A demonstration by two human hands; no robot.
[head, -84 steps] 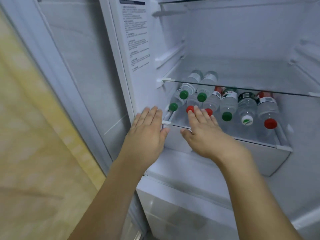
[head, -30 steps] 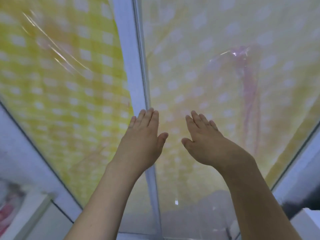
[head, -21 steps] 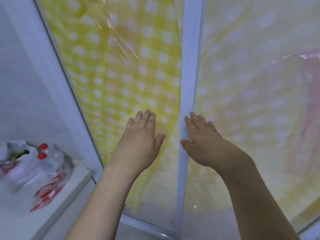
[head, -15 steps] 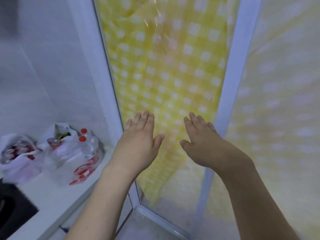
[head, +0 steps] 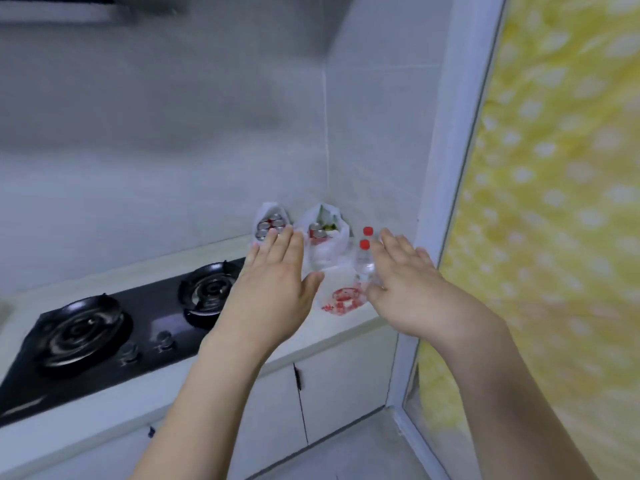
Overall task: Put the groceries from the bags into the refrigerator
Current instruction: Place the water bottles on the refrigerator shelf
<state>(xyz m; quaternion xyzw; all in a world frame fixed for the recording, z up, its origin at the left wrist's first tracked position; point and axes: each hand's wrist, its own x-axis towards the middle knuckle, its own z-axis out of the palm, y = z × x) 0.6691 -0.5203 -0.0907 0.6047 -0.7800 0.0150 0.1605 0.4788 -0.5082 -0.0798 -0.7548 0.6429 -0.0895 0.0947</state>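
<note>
Left hand: my left hand hung flat above the worktop, fingers straight and together, its grip wide and empty.
Right hand: my right hand matched it, palm down, fingers spread a little, its grip wide and holding nothing.
Groceries: three lots sat in the corner of the worktop against the tiled wall. The left bag showed can tops packed together. The middle bag held more cans and something green. The bottles, two red caps showing, stood in a clear bag with a red print, just beside my right fingertips.
Position: my left fingertips overlapped the left bag in view; whether they touched it I could not tell.
Handling: I judged the cans dense and heavy for a thin bag, so I would have gathered the handles and kept a palm under the base. The bottles looked smooth and likely slippery; the necks under the caps seemed the surest hold.
Fragility: the greenery looked soft and easily crushed under cans.
Nearby: a black gas hob lay to the left, and a yellow chequered curtain hung behind glass on the right.
</note>
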